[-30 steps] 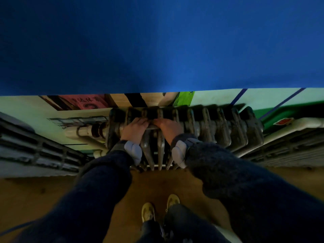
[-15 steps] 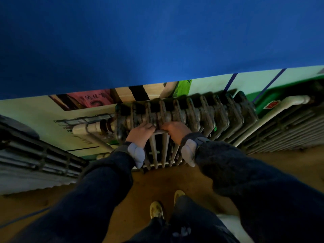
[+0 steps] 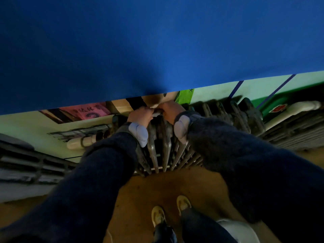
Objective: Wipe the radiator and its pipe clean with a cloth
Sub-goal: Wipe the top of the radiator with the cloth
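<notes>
A dark, grimy cast-iron radiator (image 3: 245, 118) stands against the wall under a blue panel. Both my hands are at the top of its ribs, close to the wall. My left hand (image 3: 141, 115) and my right hand (image 3: 171, 108) each grip one end of a small grey cloth (image 3: 157, 112), which is stretched between them over a rib top. Most of the cloth is hidden inside my fingers. The white pipe (image 3: 78, 142) enters the radiator on the left, and another white pipe (image 3: 298, 106) leaves on the right.
A large blue panel (image 3: 157, 41) overhangs the wall just above the radiator. Slatted grey covers (image 3: 26, 165) flank the radiator on both sides. Posters (image 3: 89, 111) hang on the wall behind. My feet (image 3: 158, 216) stand on a brown floor.
Both hands have moved up the front of the ribs to the radiator's top, toward the wall, still with the cloth between them. The view has tilted and come closer.
</notes>
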